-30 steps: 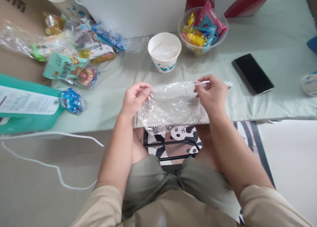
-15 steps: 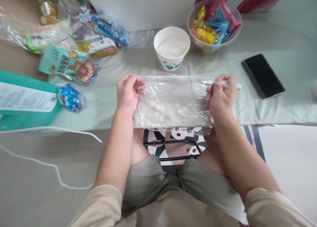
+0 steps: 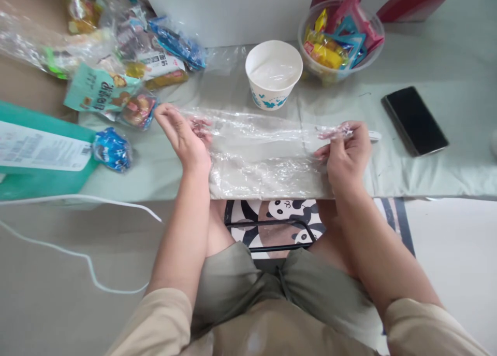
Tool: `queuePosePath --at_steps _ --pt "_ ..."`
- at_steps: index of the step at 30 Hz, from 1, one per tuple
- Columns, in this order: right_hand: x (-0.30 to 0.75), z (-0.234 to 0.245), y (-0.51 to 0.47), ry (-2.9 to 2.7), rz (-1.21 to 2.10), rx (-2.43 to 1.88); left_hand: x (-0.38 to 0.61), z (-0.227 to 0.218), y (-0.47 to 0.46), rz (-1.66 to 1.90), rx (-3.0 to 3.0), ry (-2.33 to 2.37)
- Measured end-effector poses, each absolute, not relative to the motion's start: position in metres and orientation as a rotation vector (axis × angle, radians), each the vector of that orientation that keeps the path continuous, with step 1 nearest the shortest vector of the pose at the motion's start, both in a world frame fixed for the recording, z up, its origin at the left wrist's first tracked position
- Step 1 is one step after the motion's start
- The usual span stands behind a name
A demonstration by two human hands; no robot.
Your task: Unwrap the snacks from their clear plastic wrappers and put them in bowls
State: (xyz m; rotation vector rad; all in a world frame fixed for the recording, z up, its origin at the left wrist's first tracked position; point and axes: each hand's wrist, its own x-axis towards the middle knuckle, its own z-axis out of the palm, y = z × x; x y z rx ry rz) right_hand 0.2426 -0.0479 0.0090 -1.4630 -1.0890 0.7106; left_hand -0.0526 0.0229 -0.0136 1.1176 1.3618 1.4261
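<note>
A clear, crinkled plastic bag [image 3: 264,154] lies spread between my hands at the table's front edge. My left hand [image 3: 185,138] is at its left end, fingers apart, some fingertips showing pink against or through the film. My right hand [image 3: 347,151] is closed on the bag's right upper corner, the film gathered between thumb and fingers. A slim white pen-like object [image 3: 375,136] pokes out past the right hand; most of it is hidden by the hand. Just beyond the bag stands a white paper cup [image 3: 272,94] with blue leaf prints and clear film inside.
A clear plastic bowl [image 3: 368,60] of wrapped snacks stands behind the cup. The black phone [image 3: 417,120] lies at right. Several snack packets [image 3: 103,89] and a blue wrapped item [image 3: 112,148] are at left, near a green package [image 3: 46,148]. A white cable [image 3: 89,262] hangs below.
My left hand has moved left and opened its fingers at the bag's end. The bag's upper edge now stretches farther left. My right hand stays closed on its corner.
</note>
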Motion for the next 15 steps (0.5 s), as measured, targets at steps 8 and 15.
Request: queuePosePath --at_steps 8,15 --pt "0.252 0.001 -0.04 -0.997 0.673 -1.428 -0.055 -0.003 0.011 1.094 1.327 1.19" --pt "0.258 -0.001 -0.046 -1.282 0.833 -1.417 -0.048 0.0 0.008 1.451 1.158 1.157"
